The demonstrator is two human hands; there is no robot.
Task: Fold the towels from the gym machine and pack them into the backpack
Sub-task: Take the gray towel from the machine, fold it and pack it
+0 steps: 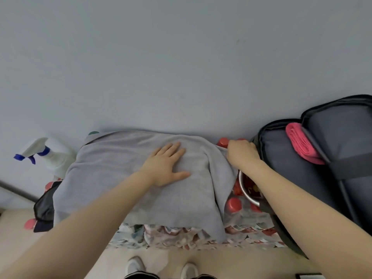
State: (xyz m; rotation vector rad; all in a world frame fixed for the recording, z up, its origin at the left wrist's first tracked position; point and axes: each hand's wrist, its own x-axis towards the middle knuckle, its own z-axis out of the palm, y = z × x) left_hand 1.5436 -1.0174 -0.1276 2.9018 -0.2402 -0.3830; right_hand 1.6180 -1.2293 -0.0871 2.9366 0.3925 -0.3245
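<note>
A grey towel [112,178] lies spread over a pack of red-capped bottles in the middle of the view. My left hand [167,166] rests flat on the towel's middle with its fingers straight. My right hand [242,153] grips the towel's far right corner, fingers curled round the cloth. To the right stands an open dark grey backpack [281,168]. A folded pink towel [302,143] sits in the backpack's opening.
A white spray bottle [51,156] with a blue trigger stands at the left against the grey wall. A dark cloth [44,208] hangs at the towel's left. A metal bowl [246,190] and red bottle caps [233,204] show under my right forearm. My shoes [134,266] are below.
</note>
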